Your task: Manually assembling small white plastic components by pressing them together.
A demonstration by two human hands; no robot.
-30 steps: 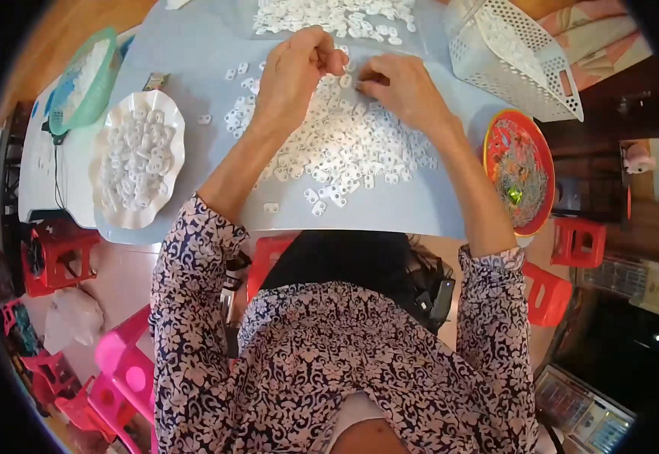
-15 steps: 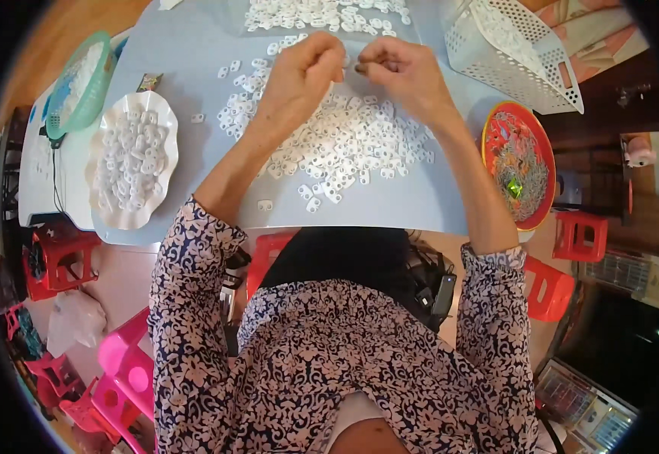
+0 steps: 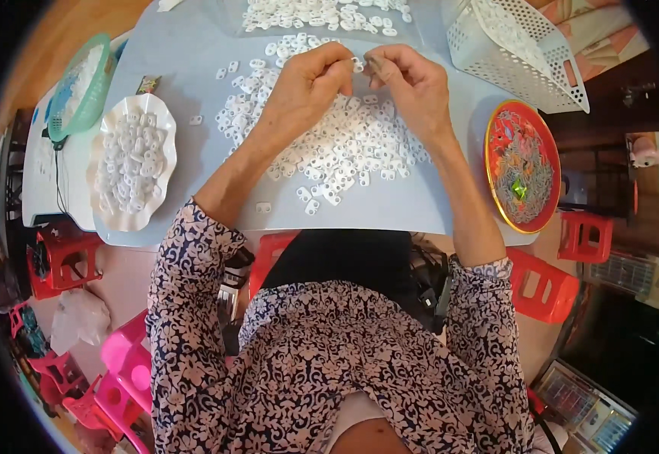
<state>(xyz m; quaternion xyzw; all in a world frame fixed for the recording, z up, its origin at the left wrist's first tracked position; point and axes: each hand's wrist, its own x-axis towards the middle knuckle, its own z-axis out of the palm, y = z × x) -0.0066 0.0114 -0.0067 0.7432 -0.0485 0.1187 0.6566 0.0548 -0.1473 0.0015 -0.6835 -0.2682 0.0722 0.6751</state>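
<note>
My left hand is closed in a pinch above the table, gripping a small white plastic piece with two holes at its fingertips. Close beside it on the right, my right hand pinches thumb against fingers right by that piece. Whatever is between those fingers is too small to make out. Under both wrists spreads a loose heap of the same white two-holed pieces. A few lie apart, one of them near the table's front edge.
On the left stands a white scalloped dish of white pieces, with a green basket beyond. A red tray of small grey parts sits at right. Behind it is a white perforated basket. Red stools stand below the table.
My right hand has come slightly down and turned, its fingertips now against the white piece. The piece shows more clearly at my left fingertips, and my left hand has shifted slightly right.
</note>
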